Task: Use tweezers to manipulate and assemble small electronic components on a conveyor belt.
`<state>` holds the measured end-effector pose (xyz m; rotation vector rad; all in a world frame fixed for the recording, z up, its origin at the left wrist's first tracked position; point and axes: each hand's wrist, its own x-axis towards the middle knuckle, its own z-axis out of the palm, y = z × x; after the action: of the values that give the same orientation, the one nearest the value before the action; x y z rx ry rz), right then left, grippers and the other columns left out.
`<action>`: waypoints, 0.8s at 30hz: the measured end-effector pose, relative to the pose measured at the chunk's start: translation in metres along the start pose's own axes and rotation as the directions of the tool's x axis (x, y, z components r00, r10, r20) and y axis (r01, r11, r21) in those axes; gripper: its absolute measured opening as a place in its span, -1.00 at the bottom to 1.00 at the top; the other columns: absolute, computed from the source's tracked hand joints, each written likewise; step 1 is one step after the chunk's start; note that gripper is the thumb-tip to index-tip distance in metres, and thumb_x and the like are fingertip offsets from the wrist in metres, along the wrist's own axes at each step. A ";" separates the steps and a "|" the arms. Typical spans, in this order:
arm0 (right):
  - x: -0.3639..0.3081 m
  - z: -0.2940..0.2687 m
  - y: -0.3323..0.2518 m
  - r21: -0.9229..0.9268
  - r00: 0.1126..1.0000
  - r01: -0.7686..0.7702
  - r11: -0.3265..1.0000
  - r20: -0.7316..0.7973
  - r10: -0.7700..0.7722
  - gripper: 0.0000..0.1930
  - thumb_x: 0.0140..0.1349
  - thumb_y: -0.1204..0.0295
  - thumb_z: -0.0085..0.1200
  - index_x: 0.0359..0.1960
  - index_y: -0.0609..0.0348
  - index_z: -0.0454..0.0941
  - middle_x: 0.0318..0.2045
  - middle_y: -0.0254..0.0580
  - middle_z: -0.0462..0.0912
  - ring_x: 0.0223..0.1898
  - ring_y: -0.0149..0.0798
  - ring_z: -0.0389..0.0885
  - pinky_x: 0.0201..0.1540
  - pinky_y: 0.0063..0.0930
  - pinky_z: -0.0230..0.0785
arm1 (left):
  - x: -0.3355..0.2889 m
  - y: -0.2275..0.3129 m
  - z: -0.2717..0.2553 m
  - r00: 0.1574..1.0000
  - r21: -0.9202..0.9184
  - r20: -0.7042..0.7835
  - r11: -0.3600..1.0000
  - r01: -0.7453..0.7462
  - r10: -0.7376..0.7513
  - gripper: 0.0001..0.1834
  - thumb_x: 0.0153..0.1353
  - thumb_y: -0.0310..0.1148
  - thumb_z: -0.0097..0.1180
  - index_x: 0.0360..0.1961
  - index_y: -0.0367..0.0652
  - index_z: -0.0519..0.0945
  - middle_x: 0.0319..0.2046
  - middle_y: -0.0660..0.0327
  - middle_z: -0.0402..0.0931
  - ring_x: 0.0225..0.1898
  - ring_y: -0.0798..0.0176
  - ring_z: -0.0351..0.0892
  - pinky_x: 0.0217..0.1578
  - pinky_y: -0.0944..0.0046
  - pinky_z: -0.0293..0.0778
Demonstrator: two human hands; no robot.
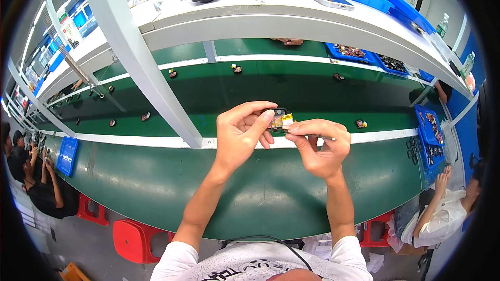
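Observation:
My left hand [240,129] is closed on a small black plastic housing [280,111], gripped between thumb and fingers above the near rail of the bench. Inside it shows a small part with a yellow patch [287,119]. Pinched in my right hand [324,151] is a thin dark tool that looks like tweezers [328,137]. Its tip reaches the lower edge of the housing, partly hidden by my fingers.
Small assemblies lie along the green belt [208,104] beyond the rail. A white post [140,57] rises left of my hands, under a white shelf [250,23]. Blue trays [429,130] of parts stand at right. Co-workers sit on both sides.

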<state>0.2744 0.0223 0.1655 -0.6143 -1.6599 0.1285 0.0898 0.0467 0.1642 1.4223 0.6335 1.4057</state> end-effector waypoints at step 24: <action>0.001 0.002 0.003 -0.262 0.970 0.243 0.934 0.068 -0.233 -0.75 -0.10 0.72 0.38 -0.41 0.07 0.72 -0.44 -0.32 0.81 -0.66 -0.49 0.55 -0.62 -0.59 0.06 | -0.003 -0.007 0.019 0.987 0.337 -0.130 0.940 -0.050 0.099 -0.77 0.33 -0.54 0.20 -0.03 -0.42 0.61 -0.25 0.06 0.61 -0.48 0.34 0.70 -0.60 0.37 0.69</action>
<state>0.2730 0.0261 0.1650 -0.6096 -1.7883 -0.2675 0.1088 0.0415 0.1596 1.6304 0.9567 1.5236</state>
